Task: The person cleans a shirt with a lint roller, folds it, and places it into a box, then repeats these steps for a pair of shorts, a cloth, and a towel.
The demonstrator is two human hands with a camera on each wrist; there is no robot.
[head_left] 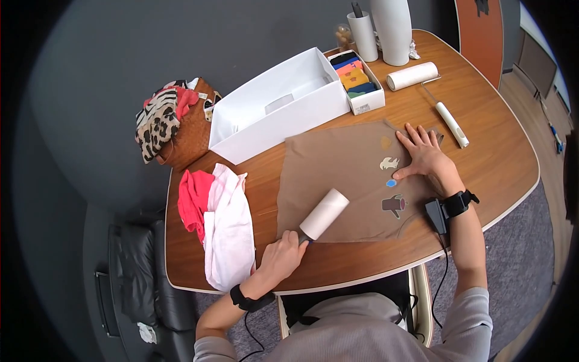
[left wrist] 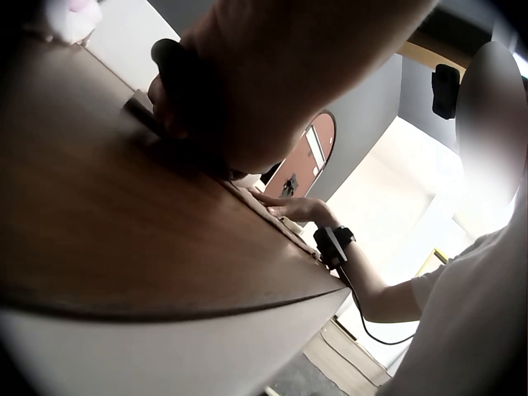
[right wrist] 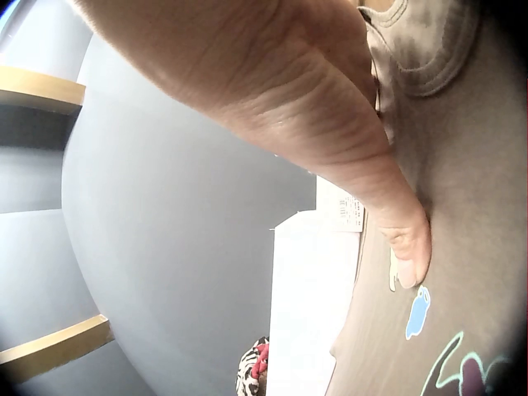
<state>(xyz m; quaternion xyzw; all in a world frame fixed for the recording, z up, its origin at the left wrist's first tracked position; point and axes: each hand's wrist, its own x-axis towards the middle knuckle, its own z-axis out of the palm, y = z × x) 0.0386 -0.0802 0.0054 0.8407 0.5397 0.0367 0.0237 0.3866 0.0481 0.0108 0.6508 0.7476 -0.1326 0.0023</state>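
Note:
A brown shirt point(head_left: 338, 163) lies spread on the wooden table, with printed figures along its right part, among them a blue shape point(head_left: 391, 183) and a dark glove-like figure point(head_left: 393, 206). My left hand point(head_left: 281, 258) grips the dark handle of a lint roller point(head_left: 324, 215), whose white roll lies over the shirt's lower left area. Fingers spread, my right hand point(head_left: 427, 160) rests flat on the shirt's upper right. Its thumb point(right wrist: 411, 256) touches the cloth beside the blue shape in the right wrist view. In the left wrist view the forearm hides most of the roller.
A long white box point(head_left: 280, 108) stands behind the shirt, beside a small box of folded coloured cloths point(head_left: 356, 78). Pink and white clothes point(head_left: 226, 229) lie at left, near a brown basket point(head_left: 187, 142). A larger roller point(head_left: 413, 76) lies at back right, near a white vase point(head_left: 392, 33).

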